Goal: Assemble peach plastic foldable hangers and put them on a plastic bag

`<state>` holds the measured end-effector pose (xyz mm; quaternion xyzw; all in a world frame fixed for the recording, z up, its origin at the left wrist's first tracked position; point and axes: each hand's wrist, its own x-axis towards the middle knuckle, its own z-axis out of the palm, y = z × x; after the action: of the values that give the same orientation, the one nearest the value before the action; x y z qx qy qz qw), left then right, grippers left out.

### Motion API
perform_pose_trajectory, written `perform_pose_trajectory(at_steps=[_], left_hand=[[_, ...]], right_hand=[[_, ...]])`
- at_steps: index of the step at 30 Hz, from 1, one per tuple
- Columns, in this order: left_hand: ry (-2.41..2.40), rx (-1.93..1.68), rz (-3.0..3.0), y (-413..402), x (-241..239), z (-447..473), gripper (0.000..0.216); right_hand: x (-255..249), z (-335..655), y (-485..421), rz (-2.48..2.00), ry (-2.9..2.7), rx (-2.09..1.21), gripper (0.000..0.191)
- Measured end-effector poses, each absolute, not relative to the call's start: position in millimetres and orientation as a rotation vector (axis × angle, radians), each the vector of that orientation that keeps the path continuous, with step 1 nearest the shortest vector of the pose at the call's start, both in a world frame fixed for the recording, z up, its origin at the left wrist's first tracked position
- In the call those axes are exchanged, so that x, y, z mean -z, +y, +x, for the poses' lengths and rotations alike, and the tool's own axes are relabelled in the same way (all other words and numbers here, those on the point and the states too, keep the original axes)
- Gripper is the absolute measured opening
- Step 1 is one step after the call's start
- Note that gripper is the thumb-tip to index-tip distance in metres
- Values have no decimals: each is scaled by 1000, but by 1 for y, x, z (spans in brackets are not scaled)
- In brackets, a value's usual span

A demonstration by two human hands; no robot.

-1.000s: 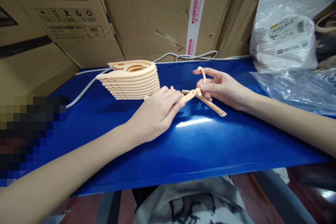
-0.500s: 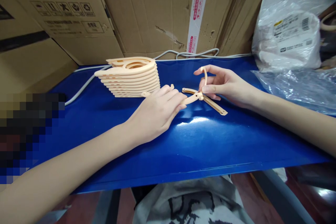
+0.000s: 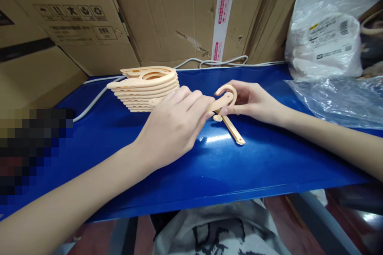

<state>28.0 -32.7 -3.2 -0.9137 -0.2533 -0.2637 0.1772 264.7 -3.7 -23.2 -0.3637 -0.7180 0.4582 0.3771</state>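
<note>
My left hand (image 3: 175, 129) is closed around a beige plastic hanger arm (image 3: 220, 102), whose end with a small hole points right. Between the thumb and fingers of my right hand (image 3: 253, 97) is a beige curved hanger hook (image 3: 233, 91), opening to the left around that arm's end. The two parts overlap; whether they are joined I cannot tell. Beneath them another beige strip (image 3: 234, 129) slants down to the right, its upper end hidden. A rounded beige tip (image 3: 218, 118) shows below the arm.
Behind my left hand stands a stack of nested beige plastic pieces (image 3: 143, 92). Cardboard boxes (image 3: 167, 16) line the back of the blue table (image 3: 191, 179). A white cable (image 3: 191, 59) runs along there. Clear plastic bags (image 3: 329, 55) lie at the right.
My right hand has turned the hook from edge-on to showing its full curve, near the arm's end. The slanted strip below now sits lower and further left.
</note>
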Motion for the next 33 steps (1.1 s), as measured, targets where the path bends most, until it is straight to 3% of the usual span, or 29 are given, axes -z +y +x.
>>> perform_pose_trajectory(at_steps=[9, 19, 23, 33], left_hand=[[-1149, 497, -2793, -26, 10, 24, 30], [-884, 691, -2960, -23, 14, 27, 26], [-781, 734, -3007, -24, 15, 27, 26], [-802, 768, -2992, -23, 18, 29, 24]], right_hand=[[21, 273, 6, -991, -1617, -1314, 55], [23, 271, 3, -937, -1617, -1354, 51], [26, 271, 4, -895, -1597, -1387, 41], [27, 271, 5, -854, -1546, -1441, 39]])
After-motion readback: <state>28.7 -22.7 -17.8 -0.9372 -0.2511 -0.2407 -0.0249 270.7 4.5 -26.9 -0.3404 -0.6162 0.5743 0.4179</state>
